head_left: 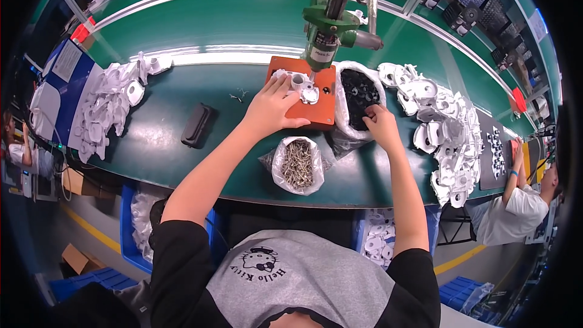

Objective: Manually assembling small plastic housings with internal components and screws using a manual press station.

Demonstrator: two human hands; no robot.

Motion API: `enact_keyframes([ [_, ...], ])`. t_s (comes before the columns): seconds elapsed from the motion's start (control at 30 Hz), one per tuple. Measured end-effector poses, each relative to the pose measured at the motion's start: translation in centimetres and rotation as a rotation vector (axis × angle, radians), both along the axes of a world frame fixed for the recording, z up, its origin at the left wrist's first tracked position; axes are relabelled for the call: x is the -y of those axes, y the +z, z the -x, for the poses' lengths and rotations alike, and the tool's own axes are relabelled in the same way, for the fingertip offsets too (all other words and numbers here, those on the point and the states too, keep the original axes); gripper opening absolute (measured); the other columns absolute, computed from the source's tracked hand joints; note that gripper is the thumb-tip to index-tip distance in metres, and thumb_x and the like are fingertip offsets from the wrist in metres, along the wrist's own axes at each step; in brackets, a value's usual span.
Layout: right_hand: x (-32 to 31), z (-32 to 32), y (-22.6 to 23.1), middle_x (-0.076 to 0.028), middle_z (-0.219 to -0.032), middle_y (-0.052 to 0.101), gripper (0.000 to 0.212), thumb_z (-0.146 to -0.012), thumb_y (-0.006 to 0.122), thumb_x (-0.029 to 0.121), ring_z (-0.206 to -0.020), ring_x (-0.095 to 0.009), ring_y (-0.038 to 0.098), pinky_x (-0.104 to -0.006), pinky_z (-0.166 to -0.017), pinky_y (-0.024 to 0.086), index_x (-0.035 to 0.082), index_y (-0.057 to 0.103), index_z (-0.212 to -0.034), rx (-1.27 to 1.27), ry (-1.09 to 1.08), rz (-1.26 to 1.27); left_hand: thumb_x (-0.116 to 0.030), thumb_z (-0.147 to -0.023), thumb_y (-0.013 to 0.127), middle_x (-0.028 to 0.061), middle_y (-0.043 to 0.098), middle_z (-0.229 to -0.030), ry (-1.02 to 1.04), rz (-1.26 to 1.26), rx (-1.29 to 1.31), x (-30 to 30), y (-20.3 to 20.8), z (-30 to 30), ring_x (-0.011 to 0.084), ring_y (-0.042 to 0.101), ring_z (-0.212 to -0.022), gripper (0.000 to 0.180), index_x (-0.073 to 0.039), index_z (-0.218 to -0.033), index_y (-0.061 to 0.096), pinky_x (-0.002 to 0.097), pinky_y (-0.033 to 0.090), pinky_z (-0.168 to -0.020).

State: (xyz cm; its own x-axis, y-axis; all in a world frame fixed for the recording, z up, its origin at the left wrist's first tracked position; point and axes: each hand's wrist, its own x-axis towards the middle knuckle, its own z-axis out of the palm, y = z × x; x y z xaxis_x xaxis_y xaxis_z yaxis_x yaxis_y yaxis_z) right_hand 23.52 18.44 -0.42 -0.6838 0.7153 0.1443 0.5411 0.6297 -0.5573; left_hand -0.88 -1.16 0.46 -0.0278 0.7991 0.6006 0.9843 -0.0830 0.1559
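A white moulded plastic part (310,92) sits on the orange fixture block (296,123), under the green drill-like press (322,42). My left hand (272,104) lies over the left end of this part, fingertips touching it and thumb stretched apart along the block. To the right, my right hand (381,124) is at the rim of a white bag of small black parts (359,94), its fingertips pinched together. Whatever they hold is too small to make out. A bag of metal screws (297,164) stands open in front of the block.
White plastic parts (109,106) are heaped at the left, and another heap (446,140) lies at the right. A dark oblong case (199,126) rests on the green table (155,136). Blue bins flank my lap. A co-worker (516,209) sits at the far right beside a dark mat.
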Motion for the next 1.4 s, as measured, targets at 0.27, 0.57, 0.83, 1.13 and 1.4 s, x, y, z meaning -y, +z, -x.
enact_keyframes([
  [0.27,-0.1,-0.4,0.3,-0.015,-0.082,0.061,0.014,-0.073,0.066,0.006,-0.070,-0.030,0.060,-0.0372,-0.068,0.049,-0.001,0.060,-0.084,-0.033,0.048,-0.001,-0.052,-0.068,0.071,0.0234,0.054,-0.118,-0.028,-0.030,0.036,-0.2,-0.1,0.0,0.0403,0.049,-0.117,0.056,-0.006,-0.097,0.059,0.0471,0.036,-0.104],
  [0.57,0.7,2.0,1.3,-0.015,-0.113,0.058,0.012,-0.077,0.065,0.011,-0.105,-0.031,0.051,-0.0386,-0.091,0.040,0.001,0.066,-0.082,-0.284,0.014,-0.261,-0.053,-0.066,0.072,0.0236,0.054,-0.118,-0.013,-0.051,0.035,-0.2,-0.3,0.1,0.0392,0.049,-0.116,0.057,-0.006,-0.097,0.060,0.0466,0.036,-0.103],
  [0.83,3.7,11.7,1.2,-0.012,-0.107,0.061,0.016,-0.077,0.066,0.012,-0.098,-0.025,0.054,-0.0348,-0.091,0.040,-0.003,0.066,-0.079,-0.472,0.131,0.331,-0.053,-0.065,0.072,0.0248,0.053,-0.121,-0.023,-0.040,0.042,-0.3,-0.3,0.0,0.0400,0.050,-0.115,0.060,-0.004,-0.096,0.059,0.0467,0.037,-0.103],
  [1.13,2.4,12.6,0.3,-0.013,-0.098,0.055,0.012,-0.076,0.065,0.006,-0.093,-0.022,0.053,-0.0314,-0.084,0.042,-0.006,0.063,-0.075,-0.382,0.192,0.193,-0.049,-0.064,0.075,0.0209,0.053,-0.123,0.000,-0.036,0.050,0.0,-0.3,0.1,0.0376,0.050,-0.116,0.059,-0.006,-0.101,0.059,0.0458,0.037,-0.103],
  [1.4,3.8,12.4,0.8,-0.013,-0.103,0.051,0.017,-0.073,0.066,0.016,-0.099,-0.029,0.049,-0.0401,-0.084,0.040,0.005,0.058,-0.083,-0.310,0.110,-0.051,-0.049,-0.064,0.075,0.0209,0.053,-0.123,-0.001,-0.029,0.050,-0.1,-0.4,0.1,0.0377,0.050,-0.116,0.061,-0.006,-0.103,0.058,0.0455,0.037,-0.103],
])
